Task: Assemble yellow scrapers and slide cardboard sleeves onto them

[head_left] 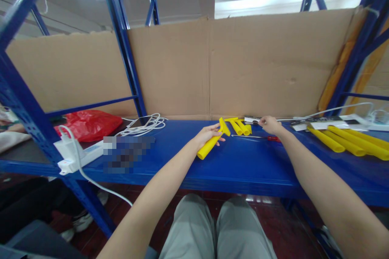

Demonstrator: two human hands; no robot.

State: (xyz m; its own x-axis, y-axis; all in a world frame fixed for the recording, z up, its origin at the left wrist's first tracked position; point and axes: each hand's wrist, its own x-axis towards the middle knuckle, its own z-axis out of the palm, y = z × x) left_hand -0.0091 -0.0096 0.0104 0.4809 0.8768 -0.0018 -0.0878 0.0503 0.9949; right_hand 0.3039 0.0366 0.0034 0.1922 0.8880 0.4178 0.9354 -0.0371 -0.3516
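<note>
My left hand (209, 134) is wrapped round a yellow T-shaped piece (208, 147) with a tubular handle, tilted above the blue shelf, its crossbar up and away from me. At the back of the shelf my right hand (270, 124) has its fingers pinched together beside a small black-and-white packet (251, 119). Whatever those fingers hold is too small to make out. Between my hands several similar yellow pieces (238, 127) lie together. A screwdriver (272, 139) with a red handle lies just in front of my right hand, its tip pointing left.
Several yellow tubes (346, 141) lie at the right on black-and-white sheets (326, 122). On the left are a white power strip (88, 153), a coiled white cable (148, 125) and a red plastic bag (91, 123). Cardboard (243, 64) walls the back; blue posts (121, 40) stand upright.
</note>
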